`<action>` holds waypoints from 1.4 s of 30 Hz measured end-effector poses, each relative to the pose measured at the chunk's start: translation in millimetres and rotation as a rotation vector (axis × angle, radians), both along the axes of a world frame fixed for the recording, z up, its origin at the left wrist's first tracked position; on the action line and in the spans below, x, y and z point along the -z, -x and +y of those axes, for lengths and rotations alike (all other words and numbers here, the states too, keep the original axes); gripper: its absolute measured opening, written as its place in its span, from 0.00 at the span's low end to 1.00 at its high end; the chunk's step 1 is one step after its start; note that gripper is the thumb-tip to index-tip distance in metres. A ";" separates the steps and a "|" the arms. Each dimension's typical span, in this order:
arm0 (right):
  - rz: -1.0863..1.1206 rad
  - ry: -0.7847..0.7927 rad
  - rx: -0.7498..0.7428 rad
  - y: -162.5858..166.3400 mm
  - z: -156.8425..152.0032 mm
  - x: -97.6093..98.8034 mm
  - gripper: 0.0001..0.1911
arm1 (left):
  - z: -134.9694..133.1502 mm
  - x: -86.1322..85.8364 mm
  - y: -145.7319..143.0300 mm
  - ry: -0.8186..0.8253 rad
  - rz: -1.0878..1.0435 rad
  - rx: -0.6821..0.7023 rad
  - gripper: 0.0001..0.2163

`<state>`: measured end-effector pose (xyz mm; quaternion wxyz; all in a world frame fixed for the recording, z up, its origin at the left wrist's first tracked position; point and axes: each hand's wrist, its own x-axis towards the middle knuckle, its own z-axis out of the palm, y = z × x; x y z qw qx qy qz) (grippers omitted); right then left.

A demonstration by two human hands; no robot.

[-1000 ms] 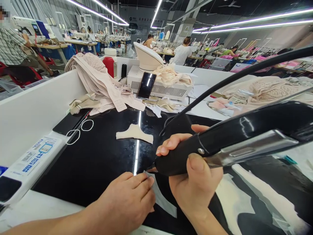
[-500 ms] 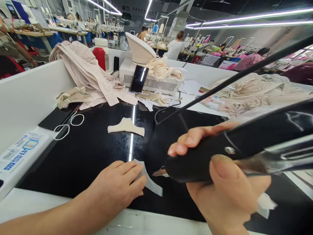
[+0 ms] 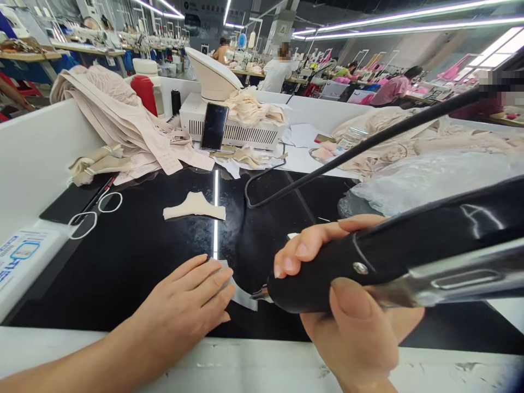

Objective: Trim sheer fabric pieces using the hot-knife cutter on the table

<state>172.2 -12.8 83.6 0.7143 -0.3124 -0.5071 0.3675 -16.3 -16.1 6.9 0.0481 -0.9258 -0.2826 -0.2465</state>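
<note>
My left hand [image 3: 192,305] lies palm down with fingers stretched over a thin, pale translucent curved piece [image 3: 244,298], which rests on the black work surface. The fingers cover its upper left part. In my right hand [image 3: 364,327] is a black hand tool [image 3: 315,278] with a pointed metal tip and a long metal lever along its side; my thumb presses near the lever. The tip is at the right edge of the pale piece; whether it touches is unclear. A cream foam-like cut piece [image 3: 194,206] lies flat farther back.
A black cable [image 3: 323,169] runs toward the upper right. Behind are a phone [image 3: 214,126], a vented white box [image 3: 233,131] and a beige fabric pile [image 3: 135,120]. Clear plastic [image 3: 442,180] lies at right, a white elastic loop [image 3: 82,225] at left. People sit at machines beyond.
The view has shifted right. The tool's tip has come in from beside the pale piece to its right edge. My left hand stays on that piece.
</note>
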 end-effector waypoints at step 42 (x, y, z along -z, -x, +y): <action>-0.018 -0.067 0.042 -10.5 -1.5 12.8 0.18 | -0.7 -2.6 -13.4 0.217 0.104 0.153 0.18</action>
